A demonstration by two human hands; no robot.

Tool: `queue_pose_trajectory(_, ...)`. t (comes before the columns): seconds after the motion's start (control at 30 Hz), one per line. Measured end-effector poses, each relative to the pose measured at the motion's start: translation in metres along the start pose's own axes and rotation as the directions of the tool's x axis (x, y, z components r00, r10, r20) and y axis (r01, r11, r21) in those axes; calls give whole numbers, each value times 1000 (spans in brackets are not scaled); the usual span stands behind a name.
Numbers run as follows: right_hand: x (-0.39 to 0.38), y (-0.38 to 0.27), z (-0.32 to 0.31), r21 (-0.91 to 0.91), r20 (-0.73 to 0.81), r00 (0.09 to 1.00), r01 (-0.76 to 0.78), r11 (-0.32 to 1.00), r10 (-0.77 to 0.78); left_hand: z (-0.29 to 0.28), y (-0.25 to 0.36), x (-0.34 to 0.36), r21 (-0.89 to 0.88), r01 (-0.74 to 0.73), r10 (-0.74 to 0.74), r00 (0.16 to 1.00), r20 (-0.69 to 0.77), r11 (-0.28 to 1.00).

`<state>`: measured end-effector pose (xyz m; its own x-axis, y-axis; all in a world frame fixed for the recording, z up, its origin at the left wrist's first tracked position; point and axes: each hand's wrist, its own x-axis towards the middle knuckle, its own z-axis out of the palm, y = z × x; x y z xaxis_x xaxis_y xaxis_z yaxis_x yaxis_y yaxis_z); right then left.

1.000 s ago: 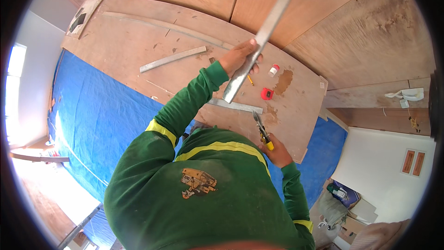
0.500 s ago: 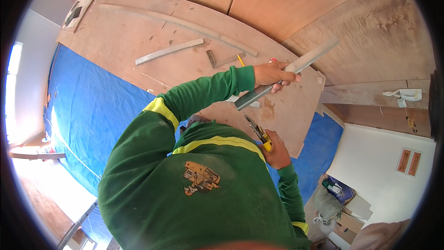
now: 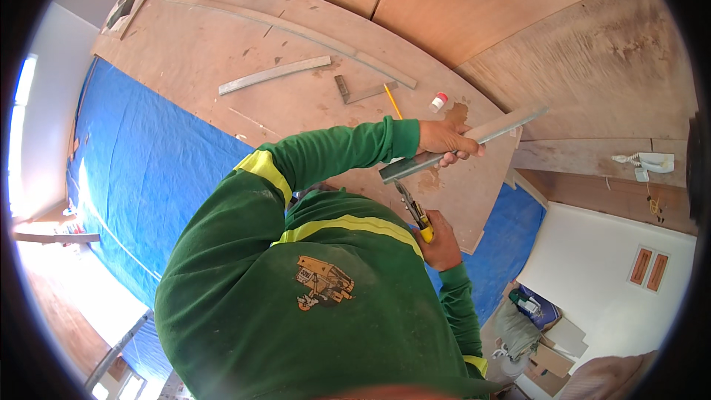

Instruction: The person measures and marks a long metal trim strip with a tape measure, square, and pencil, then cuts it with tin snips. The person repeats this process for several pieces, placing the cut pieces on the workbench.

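My left hand is closed around the middle of a grey metal channel, held tilted over the table with its far end up to the right. In my right hand are yellow-handled tin snips, their jaws pointing up at the channel's near end. Whether the jaws touch the metal I cannot tell. Beyond my left wrist lie a yellow pencil, a try square and a small white bottle with a red cap.
A shorter metal channel and a long metal strip lie on the brown wooden tabletop. Blue sheeting spreads at the left. Plywood panels stand behind the table. A white handset hangs at the right.
The channel has swung flatter, its far end lower, and its near end has met or come close to the snips' jaws. The red-capped bottle now shows fully beyond my left hand.
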<state>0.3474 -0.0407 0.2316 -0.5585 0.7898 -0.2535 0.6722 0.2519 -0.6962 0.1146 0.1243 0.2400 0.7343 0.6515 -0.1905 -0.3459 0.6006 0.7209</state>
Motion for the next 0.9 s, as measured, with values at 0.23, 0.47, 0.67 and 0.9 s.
queue_pose_trajectory(0.23,3,0,6,-86,-9,999,-32,996,31,5,0,-2,13,17,-16,1000,-23,1000)
queue_pose_trajectory(0.47,1,15,19,50,56,979,-198,979,195,8,2,6,74,10,-12,1000,26,997)
queue_pose_trajectory(0.67,10,44,44,190,75,981,-191,963,180,-1,-15,25,271,57,-54,998,-18,961)
queue_pose_trajectory(0.9,10,59,48,209,76,983,-179,961,167,-14,-24,37,482,37,-29,999,-24,876)
